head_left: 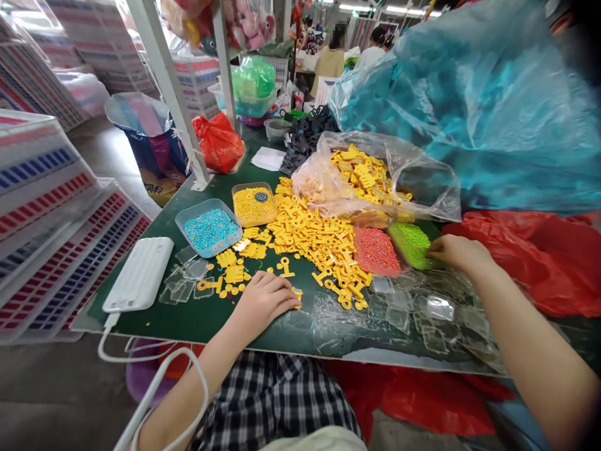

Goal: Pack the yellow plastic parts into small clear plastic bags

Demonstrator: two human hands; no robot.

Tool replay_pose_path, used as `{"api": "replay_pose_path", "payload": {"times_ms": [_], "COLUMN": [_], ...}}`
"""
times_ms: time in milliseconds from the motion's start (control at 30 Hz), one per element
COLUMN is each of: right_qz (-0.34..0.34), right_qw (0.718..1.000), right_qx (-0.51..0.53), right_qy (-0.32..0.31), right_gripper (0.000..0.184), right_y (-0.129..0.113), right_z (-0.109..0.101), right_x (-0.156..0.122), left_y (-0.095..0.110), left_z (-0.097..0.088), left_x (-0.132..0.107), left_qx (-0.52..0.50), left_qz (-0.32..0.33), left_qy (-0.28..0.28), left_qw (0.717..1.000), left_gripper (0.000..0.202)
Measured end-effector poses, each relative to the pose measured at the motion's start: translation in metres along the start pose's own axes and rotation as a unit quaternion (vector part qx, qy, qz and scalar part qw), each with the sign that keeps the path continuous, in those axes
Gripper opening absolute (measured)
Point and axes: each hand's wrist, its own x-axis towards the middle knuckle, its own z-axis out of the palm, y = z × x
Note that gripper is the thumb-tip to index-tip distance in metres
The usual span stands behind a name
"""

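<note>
My left hand (268, 302) rests on the green tabletop near the front edge, its fingers curled over a small yellow plastic piece (297, 297) that is mostly hidden. At the right, my right hand (462, 252) reaches to the rim of a tray of green beads (413, 243), fingertips pinched together; whatever is between them is too small to make out. A tray of pink-red beads (377, 249) stands beside the green one. Loose yellow plastic parts (312, 235) lie heaped in the middle. Clear plastic squares (439, 308) are scattered below my right hand.
At the left are a tray of blue beads (212, 228), a tray of yellow beads (255, 204) and a white power bank (139, 274) with a cable. Behind the heap lies a clear bag (323, 169) of yellow parts. A large blue bag (469, 119) fills the back right.
</note>
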Motion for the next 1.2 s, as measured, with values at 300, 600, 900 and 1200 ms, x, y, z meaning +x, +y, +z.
{"api": "replay_pose_path", "payload": {"times_ms": [300, 600, 900, 1200], "right_qz": [-0.036, -0.357, -0.441, -0.437], "right_qw": [0.992, 0.827, 0.766, 0.756], "right_qx": [-0.004, 0.284, 0.437, 0.46], "right_qy": [0.12, 0.328, 0.169, 0.161], "right_gripper": [0.024, 0.024, 0.008, 0.008], "right_y": [0.003, -0.076, -0.166, -0.182], "right_z": [-0.008, -0.008, 0.023, 0.033], "right_x": [-0.024, -0.124, -0.179, -0.185], "left_y": [-0.001, -0.001, -0.001, 0.002], "left_z": [0.005, 0.003, 0.001, 0.002], "left_x": [-0.001, -0.001, -0.001, 0.001], "left_qx": [0.001, -0.003, 0.011, 0.027], "left_qz": [0.008, 0.004, -0.021, 0.003], "left_qy": [0.007, 0.006, 0.037, -0.023], "left_qw": [1.0, 1.0, 0.999, 0.999], "left_gripper": [0.041, 0.036, 0.033, 0.032]}}
